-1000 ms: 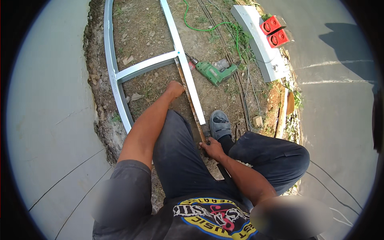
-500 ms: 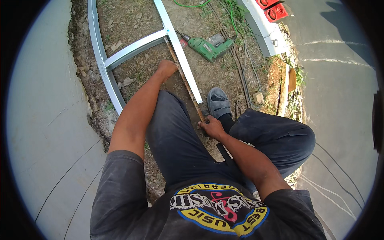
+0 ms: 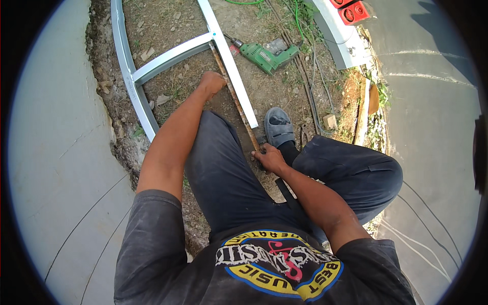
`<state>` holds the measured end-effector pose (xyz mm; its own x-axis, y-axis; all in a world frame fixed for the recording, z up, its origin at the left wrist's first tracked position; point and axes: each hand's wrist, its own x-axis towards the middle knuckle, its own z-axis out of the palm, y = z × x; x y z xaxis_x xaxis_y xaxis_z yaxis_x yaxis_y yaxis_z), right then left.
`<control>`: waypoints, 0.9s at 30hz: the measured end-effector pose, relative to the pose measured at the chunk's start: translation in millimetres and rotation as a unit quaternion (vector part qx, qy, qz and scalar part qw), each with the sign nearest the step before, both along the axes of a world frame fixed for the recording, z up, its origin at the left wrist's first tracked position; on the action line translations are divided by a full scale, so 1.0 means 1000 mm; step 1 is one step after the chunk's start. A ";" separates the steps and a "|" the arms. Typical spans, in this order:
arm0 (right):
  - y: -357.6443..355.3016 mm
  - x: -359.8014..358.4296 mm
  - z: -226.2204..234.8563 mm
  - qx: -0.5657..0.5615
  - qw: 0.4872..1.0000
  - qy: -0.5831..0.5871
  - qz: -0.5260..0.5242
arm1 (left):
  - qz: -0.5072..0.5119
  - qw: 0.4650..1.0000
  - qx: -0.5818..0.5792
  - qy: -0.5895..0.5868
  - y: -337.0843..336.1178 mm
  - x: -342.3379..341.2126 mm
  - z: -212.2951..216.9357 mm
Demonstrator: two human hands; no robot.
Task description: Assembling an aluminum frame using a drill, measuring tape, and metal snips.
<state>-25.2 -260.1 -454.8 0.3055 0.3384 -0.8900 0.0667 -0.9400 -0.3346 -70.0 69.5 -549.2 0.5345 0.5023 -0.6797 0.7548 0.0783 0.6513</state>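
One rusty bar (image 3: 235, 99): long, straight and slim, lying close along the inner side of the silver frame's (image 3: 173, 53) long rail (image 3: 236, 84); its long axis runs nearly parallel to that rail, the far end pointing at the crosspiece joint, the near end reaching past the rail's free end toward the person.
Left hand (image 3: 213, 84): inside the frame, curled against the bar below the crosspiece; its fingertips are hidden, so I cannot tell whether they grip.
Right hand (image 3: 271, 157): just past the frame's free rail end, thumb and fingers closed around the bar's near end.
Frame in view: higher and slightly further left than a second ago; both hands keep about the same places along the bar.
Green drill (image 3: 267, 57): outside the frame, just right of the long rail; marks on its body too small to read.
Grey sandal (image 3: 278, 133): right beside the frame's free rail end.
Black shirt (image 3: 269, 269): nearer the body than the frame, printed with white and yellow-banded lettering around a pink emblem.
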 end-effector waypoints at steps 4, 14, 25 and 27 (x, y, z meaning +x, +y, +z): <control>-0.001 0.000 -0.002 0.002 1.000 0.009 -0.001 | 0.038 0.999 -0.023 0.010 -0.004 0.001 0.021; -0.001 -0.004 0.002 -0.004 1.000 0.022 -0.012 | -0.033 0.996 0.062 -0.055 0.003 -0.016 0.006; 0.022 -0.071 -0.048 0.061 0.994 0.086 0.033 | 0.365 0.910 0.184 -0.078 0.019 -0.149 0.081; 0.019 -0.092 -0.067 0.145 0.983 0.090 0.071 | 0.393 0.889 0.228 -0.051 0.011 -0.194 0.084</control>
<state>-117.6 -241.2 -522.1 0.0837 0.6133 -0.7854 0.1055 -0.7892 -0.6050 -264.2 80.5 -465.6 -0.0567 0.9592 -0.2770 0.5180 0.2654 0.8132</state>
